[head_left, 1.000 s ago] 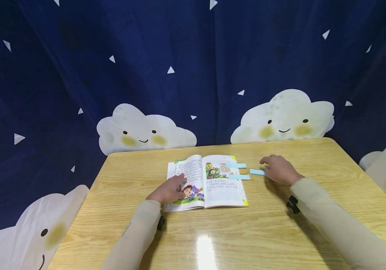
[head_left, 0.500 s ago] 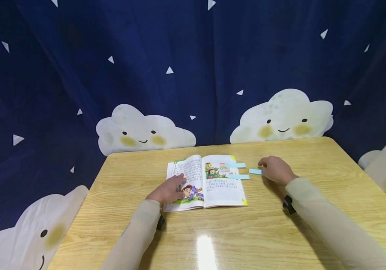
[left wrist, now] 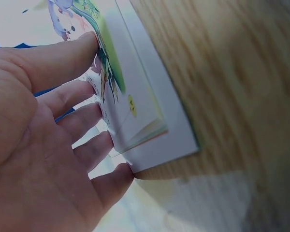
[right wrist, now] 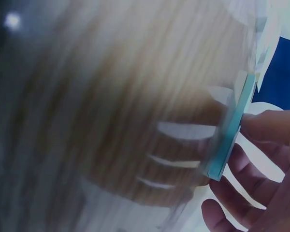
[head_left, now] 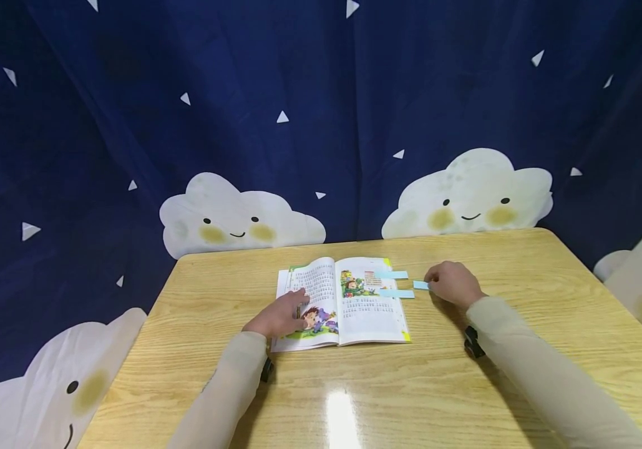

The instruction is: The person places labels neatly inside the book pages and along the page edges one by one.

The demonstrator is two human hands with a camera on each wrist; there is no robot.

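An open picture book (head_left: 374, 324) lies on the table. My left hand (head_left: 278, 315) rests on its left page, fingers spread and fairly straight; in the left wrist view the fingertips and thumb (left wrist: 63, 60) touch the paper. Two pale blue sticky notes (head_left: 392, 274) lie across the right page and stick out past its edge. To the right of the book is a small blue sticky note pad (head_left: 420, 285), seen edge-on as a teal strip (right wrist: 232, 130) in the right wrist view. My right hand (head_left: 455, 284) pinches the pad's right end, fingers curled and partly hiding it.
The wooden table (head_left: 399, 386) carries the book near its far side. Behind it hangs a dark blue curtain (head_left: 242, 93) with cloud and triangle prints. A bright reflection (head_left: 342, 418) shows on the tabletop near me.
My right hand has moved slightly left, and its fingers have drawn in from a looser pose onto the sticky note pad. My left hand stays put on the page.
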